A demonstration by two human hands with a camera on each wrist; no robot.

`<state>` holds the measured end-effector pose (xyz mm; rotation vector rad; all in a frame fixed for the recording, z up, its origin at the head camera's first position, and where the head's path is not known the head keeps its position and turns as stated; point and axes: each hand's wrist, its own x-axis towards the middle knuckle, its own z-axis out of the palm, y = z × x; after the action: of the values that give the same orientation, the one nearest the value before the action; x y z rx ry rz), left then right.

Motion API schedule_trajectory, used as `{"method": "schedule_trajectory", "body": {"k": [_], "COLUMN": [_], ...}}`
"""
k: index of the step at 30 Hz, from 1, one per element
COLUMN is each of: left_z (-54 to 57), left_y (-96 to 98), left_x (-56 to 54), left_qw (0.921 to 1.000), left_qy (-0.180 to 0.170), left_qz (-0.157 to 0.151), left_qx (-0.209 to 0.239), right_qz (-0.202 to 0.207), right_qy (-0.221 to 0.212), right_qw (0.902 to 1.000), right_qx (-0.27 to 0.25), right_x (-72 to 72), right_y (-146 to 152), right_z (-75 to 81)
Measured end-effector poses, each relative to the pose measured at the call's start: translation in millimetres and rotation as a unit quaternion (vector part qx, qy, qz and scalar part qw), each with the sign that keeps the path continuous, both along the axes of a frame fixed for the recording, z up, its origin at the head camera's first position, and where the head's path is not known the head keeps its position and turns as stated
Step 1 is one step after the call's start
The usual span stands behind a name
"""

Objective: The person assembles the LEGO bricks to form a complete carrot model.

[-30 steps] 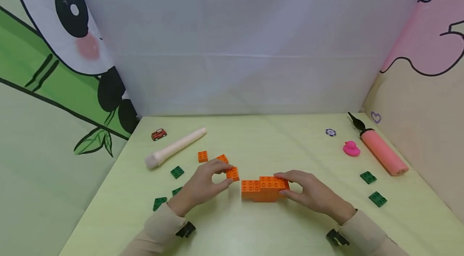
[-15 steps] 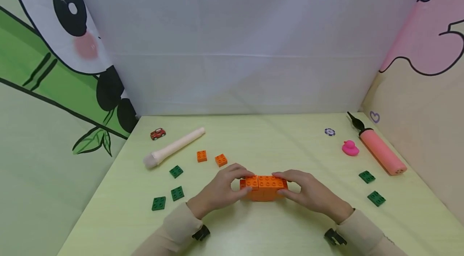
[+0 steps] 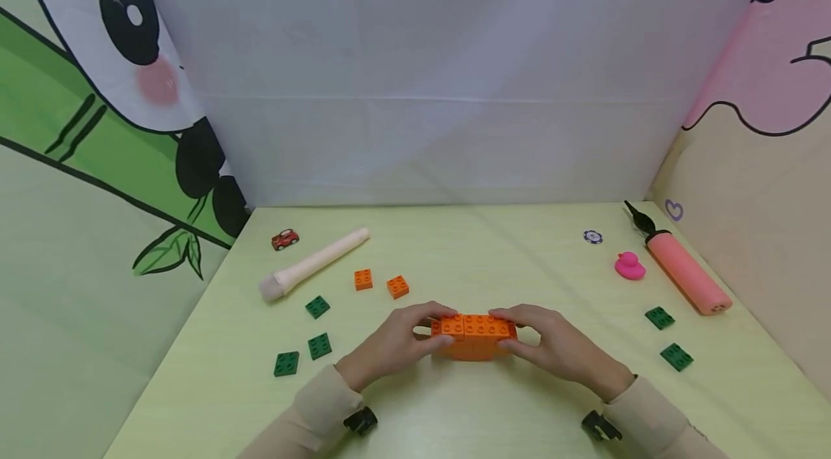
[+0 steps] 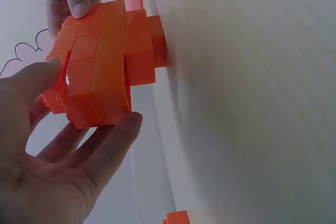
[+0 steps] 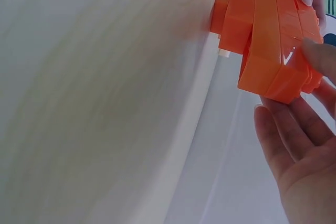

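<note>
A block of joined orange toy bricks (image 3: pixel 474 348) stands mid-table, wider toward its top, with studs facing up in the head view. My left hand (image 3: pixel 397 345) pinches its left end, thumb on the near side and fingers on the far side. At the right end, my right hand (image 3: pixel 563 345) holds the block between thumb and fingers. The left wrist view shows the stepped underside of the brick block (image 4: pixel 107 72), narrowing toward the tabletop. In the right wrist view the thumb lies against the brick block (image 5: pixel 278 40); fingertips partly go behind it.
Two loose orange bricks (image 3: pixel 398 286) lie beyond my left hand, with several green bricks (image 3: pixel 286 364) farther left. A white baton-like tube (image 3: pixel 318 263) and red toy car (image 3: pixel 285 239) lie behind. Right: two green bricks (image 3: pixel 677 357), pink duck (image 3: pixel 629 266), pink pump (image 3: pixel 689 273), poker chip (image 3: pixel 593 237).
My left hand has moved right with a small orange brick and set it on the block's left top, beside the upper brick. The right hand has kept its hold in place.
</note>
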<state>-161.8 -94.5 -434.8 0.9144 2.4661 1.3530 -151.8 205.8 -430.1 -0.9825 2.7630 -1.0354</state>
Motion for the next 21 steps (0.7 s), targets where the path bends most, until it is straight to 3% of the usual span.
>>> {"method": "schedule_trajectory", "body": {"k": [7,21], "left_z": [3.0,5.0], "left_y": [0.1,0.3], "left_x": [-0.1,-1.7], "left_qw": [0.9998,0.9996], "left_qy": [0.019,0.020], "left_qz": [-0.007,-0.011], "left_qx": [-0.006,-0.015], "right_qz": [0.000,-0.004], "right_qy": [-0.007,-0.012], "right_qw": [0.9999,0.9999], "right_qx": [-0.007,-0.012], "right_x": [-0.5,-0.3], "right_y": [0.5,0.1], "right_z": [-0.7,-0.8]}}
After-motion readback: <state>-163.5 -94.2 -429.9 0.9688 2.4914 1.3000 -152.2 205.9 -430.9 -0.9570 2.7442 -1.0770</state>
